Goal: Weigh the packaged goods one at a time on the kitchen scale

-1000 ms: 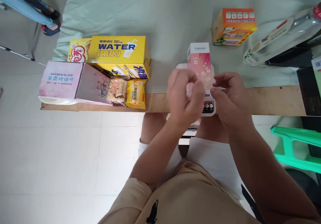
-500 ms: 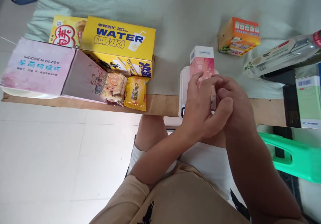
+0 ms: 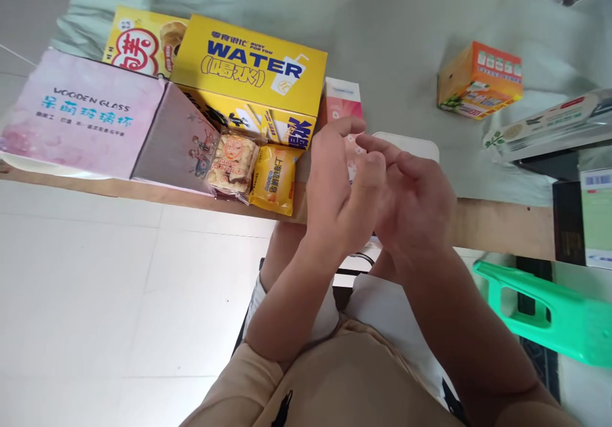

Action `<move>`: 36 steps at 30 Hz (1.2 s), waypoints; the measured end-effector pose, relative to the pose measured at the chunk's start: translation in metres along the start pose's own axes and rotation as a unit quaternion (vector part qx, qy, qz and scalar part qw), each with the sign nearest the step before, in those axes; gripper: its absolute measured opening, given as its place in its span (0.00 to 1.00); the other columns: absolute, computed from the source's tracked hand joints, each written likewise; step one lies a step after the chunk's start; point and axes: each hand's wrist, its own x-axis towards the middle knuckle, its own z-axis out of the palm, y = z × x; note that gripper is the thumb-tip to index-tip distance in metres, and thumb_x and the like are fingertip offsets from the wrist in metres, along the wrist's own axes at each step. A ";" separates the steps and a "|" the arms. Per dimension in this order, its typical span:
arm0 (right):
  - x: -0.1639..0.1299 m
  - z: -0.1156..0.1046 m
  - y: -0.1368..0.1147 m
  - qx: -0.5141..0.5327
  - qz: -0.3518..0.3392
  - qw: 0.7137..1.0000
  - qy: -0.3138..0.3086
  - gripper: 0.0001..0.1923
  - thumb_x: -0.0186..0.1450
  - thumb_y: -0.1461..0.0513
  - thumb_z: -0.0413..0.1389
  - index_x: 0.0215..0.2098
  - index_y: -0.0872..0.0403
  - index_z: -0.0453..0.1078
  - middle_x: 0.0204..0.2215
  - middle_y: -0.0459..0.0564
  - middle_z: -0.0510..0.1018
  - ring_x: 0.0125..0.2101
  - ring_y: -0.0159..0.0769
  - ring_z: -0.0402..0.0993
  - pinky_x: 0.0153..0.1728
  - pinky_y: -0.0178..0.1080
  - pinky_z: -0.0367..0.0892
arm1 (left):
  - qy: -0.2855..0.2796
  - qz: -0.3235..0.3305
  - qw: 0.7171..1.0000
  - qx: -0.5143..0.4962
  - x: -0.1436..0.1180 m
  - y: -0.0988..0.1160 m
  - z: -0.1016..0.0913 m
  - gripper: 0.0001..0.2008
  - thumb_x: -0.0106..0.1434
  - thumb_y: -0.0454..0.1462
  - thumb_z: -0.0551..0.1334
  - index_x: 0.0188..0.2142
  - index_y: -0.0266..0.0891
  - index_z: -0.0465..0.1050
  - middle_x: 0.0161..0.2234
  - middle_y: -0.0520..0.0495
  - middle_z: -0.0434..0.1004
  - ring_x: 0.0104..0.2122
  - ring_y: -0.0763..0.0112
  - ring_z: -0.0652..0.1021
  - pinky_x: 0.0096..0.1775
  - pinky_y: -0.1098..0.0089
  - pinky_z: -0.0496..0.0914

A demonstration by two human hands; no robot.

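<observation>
A tall pink-and-white box (image 3: 343,101) stands at the table's front, right beside the yellow drink box. My left hand (image 3: 335,185) is closed around its left side, and the fingers reach up along the box. From the other side my right hand (image 3: 411,191) presses its bent fingers against the same box. Both hands cover most of its lower part. Partly hidden behind my right hand lies a white kitchen scale (image 3: 415,146). To the left sit the yellow WATER box (image 3: 253,64), a yellow snack packet (image 3: 275,178) and a wrapped biscuit-like snack (image 3: 233,162).
A pink WOODEN GLASS box (image 3: 86,111) and another yellow box (image 3: 143,41) are at the left. On the right stand an orange box (image 3: 482,79), a plastic bottle (image 3: 545,124) and a green-and-white box (image 3: 597,217). Below the table edge is a green plastic stool (image 3: 549,312).
The pink box has moved left off the kitchen scale to beside the yellow drink box, with both my hands going along. The view has shifted slightly left.
</observation>
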 end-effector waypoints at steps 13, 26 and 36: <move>-0.018 -0.001 0.015 -0.039 -0.003 0.998 0.047 0.25 0.66 0.42 0.60 0.54 0.45 0.78 0.66 0.49 0.77 0.75 0.45 0.66 0.76 0.58 0.65 | 0.201 0.131 0.963 -0.126 0.004 0.016 -0.014 0.12 0.71 0.45 0.63 0.33 0.44 0.75 0.29 0.49 0.71 0.31 0.66 0.74 0.36 0.58 0.68; -0.121 -0.177 0.013 -0.059 -0.090 0.833 0.542 0.12 0.51 0.55 0.58 0.29 0.46 0.83 0.50 0.58 0.85 0.58 0.54 0.81 0.74 0.65 0.61 | 0.042 0.185 0.976 -0.109 -0.018 0.021 0.022 0.18 0.76 0.47 0.55 0.29 0.43 0.67 0.22 0.51 0.63 0.22 0.69 0.66 0.26 0.61 0.57; -0.176 -0.310 0.007 -0.153 -0.182 0.724 0.648 0.13 0.41 0.60 0.56 0.28 0.47 0.68 0.32 0.49 0.73 0.36 0.41 0.71 0.45 0.54 0.70 | -0.222 0.164 0.954 -0.118 -0.073 0.038 0.117 0.17 0.77 0.45 0.54 0.30 0.42 0.64 0.21 0.53 0.66 0.22 0.70 0.67 0.29 0.61 0.61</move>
